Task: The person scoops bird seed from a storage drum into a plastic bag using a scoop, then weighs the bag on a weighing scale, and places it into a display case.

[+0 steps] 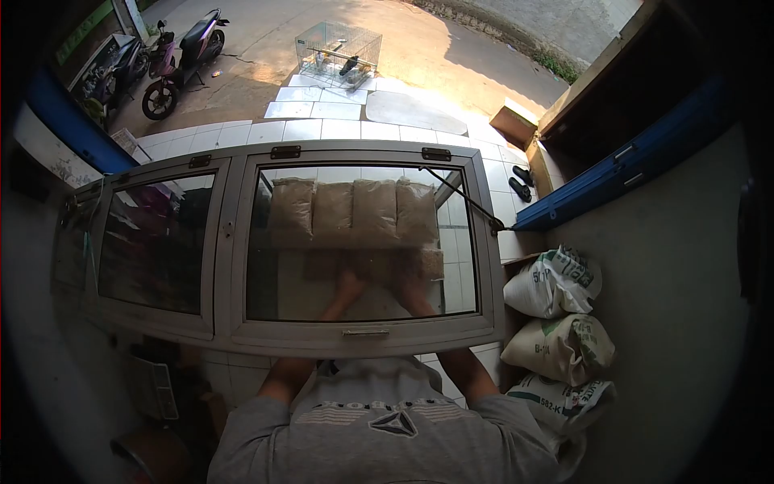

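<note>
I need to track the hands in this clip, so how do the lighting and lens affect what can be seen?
Head view: a strong fisheye bends the glass lid frame and blackens the corners. The sunlit pavement at the top is washed out. The left hand and right hand show only dimly through the tinted, reflective pane, by the brown packets. Their grasp is too murky to judge.

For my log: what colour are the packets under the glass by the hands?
Tan-brown; the packets show through the glass in the head view.
</note>
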The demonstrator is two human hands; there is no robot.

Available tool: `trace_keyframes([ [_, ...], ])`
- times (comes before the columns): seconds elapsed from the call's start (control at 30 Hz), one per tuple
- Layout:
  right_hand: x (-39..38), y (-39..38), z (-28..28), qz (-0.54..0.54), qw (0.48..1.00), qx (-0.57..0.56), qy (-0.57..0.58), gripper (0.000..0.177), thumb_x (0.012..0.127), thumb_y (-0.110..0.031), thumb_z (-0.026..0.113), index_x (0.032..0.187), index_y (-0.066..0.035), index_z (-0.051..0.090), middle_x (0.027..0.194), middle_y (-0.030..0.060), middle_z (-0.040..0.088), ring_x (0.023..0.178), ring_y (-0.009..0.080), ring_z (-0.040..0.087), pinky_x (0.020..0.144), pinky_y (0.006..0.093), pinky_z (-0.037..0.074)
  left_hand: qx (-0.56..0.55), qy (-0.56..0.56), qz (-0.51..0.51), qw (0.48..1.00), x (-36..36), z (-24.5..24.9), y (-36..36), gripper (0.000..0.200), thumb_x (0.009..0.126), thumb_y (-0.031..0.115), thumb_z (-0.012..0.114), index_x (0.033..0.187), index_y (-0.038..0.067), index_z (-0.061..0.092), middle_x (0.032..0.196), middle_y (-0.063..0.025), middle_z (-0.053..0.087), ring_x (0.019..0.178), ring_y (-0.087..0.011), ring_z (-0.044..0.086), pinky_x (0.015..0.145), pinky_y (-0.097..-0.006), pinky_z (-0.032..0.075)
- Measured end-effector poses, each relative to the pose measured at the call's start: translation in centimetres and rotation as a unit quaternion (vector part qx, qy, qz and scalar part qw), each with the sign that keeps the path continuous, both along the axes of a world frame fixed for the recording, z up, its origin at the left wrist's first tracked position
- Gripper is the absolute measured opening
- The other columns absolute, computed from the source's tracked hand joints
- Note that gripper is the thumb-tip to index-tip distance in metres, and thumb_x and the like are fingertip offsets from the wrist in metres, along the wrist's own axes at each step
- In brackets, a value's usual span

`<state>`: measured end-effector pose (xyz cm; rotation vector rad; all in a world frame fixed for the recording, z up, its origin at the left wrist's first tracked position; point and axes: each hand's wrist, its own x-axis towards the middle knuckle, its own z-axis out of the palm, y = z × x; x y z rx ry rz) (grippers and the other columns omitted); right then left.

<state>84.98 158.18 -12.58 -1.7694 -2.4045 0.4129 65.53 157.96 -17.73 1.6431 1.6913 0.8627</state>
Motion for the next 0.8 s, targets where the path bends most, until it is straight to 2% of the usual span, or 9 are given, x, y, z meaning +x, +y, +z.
trace_keyframes([
  [0.1,0.4,-0.3,-1.4,-0.008,1.0,0.003,0.024,0.089,0.078,-0.04,0.067,0.148,-0.008,0.022,0.153,0.02,0.018,0.144,0.0365,0.006,0.113,0.0577,0.002,0.022,-0.044,-0.007,0.999,-0.1,-1.3,-0.1,0.083,0.076,0.03,0.068,0.144,0.004,0.029,0.146,-0.0241,0.031,0.136,-0.0415,0.026,0.114,-0.0461,0.02],
  [0.17,0.2,-0.2,-1.1,-0.011,0.999,-0.01,0.034,0.095,0.075,-0.044,0.07,0.148,-0.007,0.021,0.154,0.0202,0.017,0.144,0.0364,0.005,0.113,0.057,0.001,-0.057,-0.062,-0.017,0.996,-0.2,-1.5,-0.2,0.081,0.077,0.03,0.068,0.144,0.003,0.03,0.146,-0.025,0.03,0.137,-0.0418,0.025,0.114,-0.0473,0.018],
  [0.2,0.3,0.0,-1.0,0.01,1.0,-0.01,0.016,0.096,0.075,-0.044,0.07,0.148,-0.006,0.02,0.154,0.0201,0.017,0.144,0.0367,0.005,0.113,0.0565,0.0,-0.056,-0.062,-0.016,0.996,-0.2,-1.7,-0.3,0.081,0.077,0.03,0.068,0.144,0.003,0.03,0.146,-0.025,0.03,0.137,-0.0418,0.025,0.114,-0.0473,0.018],
  [0.27,0.2,0.1,-0.3,0.031,0.999,-0.009,-0.003,0.097,0.075,-0.044,0.07,0.148,-0.005,0.019,0.154,0.0199,0.017,0.144,0.0369,0.005,0.113,0.0561,0.0,0.013,0.003,-0.022,1.0,-0.2,0.2,-0.6,0.079,0.077,0.029,0.068,0.142,0.002,0.032,0.146,-0.025,0.03,0.136,-0.0424,0.026,0.114,-0.0469,0.02],
  [0.37,-0.2,0.2,0.5,0.038,0.999,-0.005,-0.028,0.1,0.074,-0.044,0.071,0.148,-0.002,0.018,0.153,0.0211,0.016,0.144,0.038,0.006,0.113,0.0563,0.001,-0.034,0.02,-0.055,0.998,-0.8,1.5,-0.2,0.078,0.077,0.029,0.069,0.141,0.001,0.034,0.146,-0.0247,0.031,0.134,-0.0431,0.028,0.113,-0.0466,0.022],
  [0.43,-0.4,0.2,1.2,0.039,0.999,-0.024,-0.02,0.102,0.071,-0.046,0.073,0.147,-0.002,0.02,0.152,0.0236,0.018,0.143,0.0404,0.007,0.113,0.0573,0.003,-0.027,0.005,-0.061,0.998,-1.1,1.2,0.0,0.079,0.076,0.029,0.07,0.14,0.001,0.034,0.146,-0.0244,0.031,0.134,-0.0431,0.029,0.113,-0.0463,0.022],
  [0.6,-0.7,0.1,4.1,0.052,0.999,0.008,-0.001,0.105,0.068,-0.048,0.074,0.146,-0.002,0.022,0.149,0.0258,0.021,0.141,0.0434,0.01,0.113,0.058,0.006,-0.053,-0.068,-0.062,0.994,-1.4,-3.0,0.6,0.083,0.075,0.031,0.072,0.141,0.0,0.033,0.146,-0.0248,0.031,0.135,-0.0421,0.028,0.114,-0.0455,0.021],
  [0.8,-0.9,-0.1,4.6,0.048,0.999,0.002,-0.004,0.097,0.072,-0.045,0.072,0.145,-0.003,0.024,0.147,0.0261,0.025,0.139,0.0454,0.016,0.112,0.0584,0.011,-0.027,-0.068,-0.056,0.996,-1.1,-2.7,0.6,0.089,0.074,0.031,0.073,0.143,0.0,0.028,0.147,-0.0252,0.028,0.138,-0.0401,0.022,0.115,-0.0443,0.019],
])
